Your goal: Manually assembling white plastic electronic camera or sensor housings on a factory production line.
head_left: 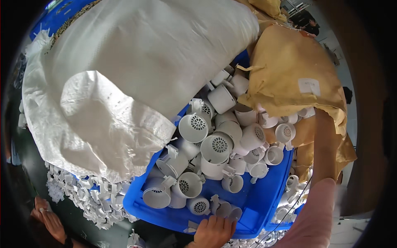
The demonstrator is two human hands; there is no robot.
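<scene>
Left hand (215, 231) holding the blue bin (271, 186), right hand hiding by the brown paper bag (289, 70)

Looking down from the head view, the left hand is curling its fingers over the near rim of the bin, so it is grasping that edge. Two small cups are lying just inside, right by the fingers. The right forearm (324, 149), in a pink sleeve (312, 211), is pointing to the far right. Its end is hiding behind the low edge of the bag, so there is no telling whether the right hand is grasping anything.

White cups (219, 146) are sitting in a big heap in the bin, under and in front of the bag. Many are showing round bottoms with little holes. They are leaving a bare blue strip on the right. One big white sack (173, 45) is leaning over the far left side. Small white parts (99, 202) are lying in a pile on the left, and another person's hands (53, 223) are resting near there.

To do this part well, the left hand should probably be keeping the rim still, with its fingers clear of the cups. The right hand should be holding the bag's weight gently. Cups are piling highest toward the far side, so spreading them to the bare right side may help stop spills.
</scene>
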